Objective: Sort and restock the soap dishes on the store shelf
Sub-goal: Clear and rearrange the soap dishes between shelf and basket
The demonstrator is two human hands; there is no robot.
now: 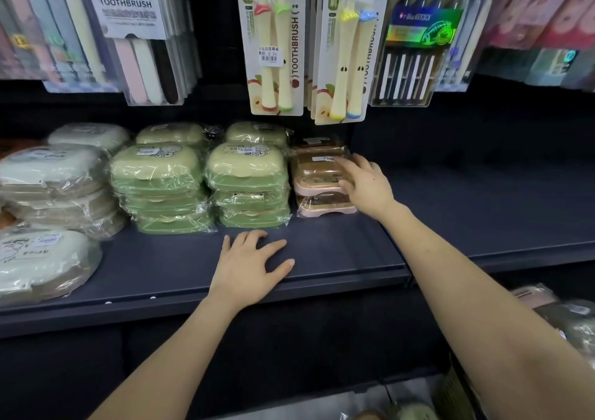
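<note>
Wrapped soap dishes stand in stacks on a dark shelf (322,258). Pale grey-white ones (51,175) are at the left, two stacks of green ones (157,175) (248,171) sit in the middle, and a short stack of pink-and-brown ones (317,178) is to their right. My right hand (367,181) rests on the right end of the top pink-and-brown dish, fingers curled over it. My left hand (254,265) lies flat on the bare shelf in front of the green stacks, fingers spread, holding nothing.
Packs of toothbrushes (277,43) hang above the stacks, close over the back row. The shelf to the right of the pink stack is bare. More wrapped dishes (566,316) sit low at the right edge. One loose pale dish (42,262) lies at the front left.
</note>
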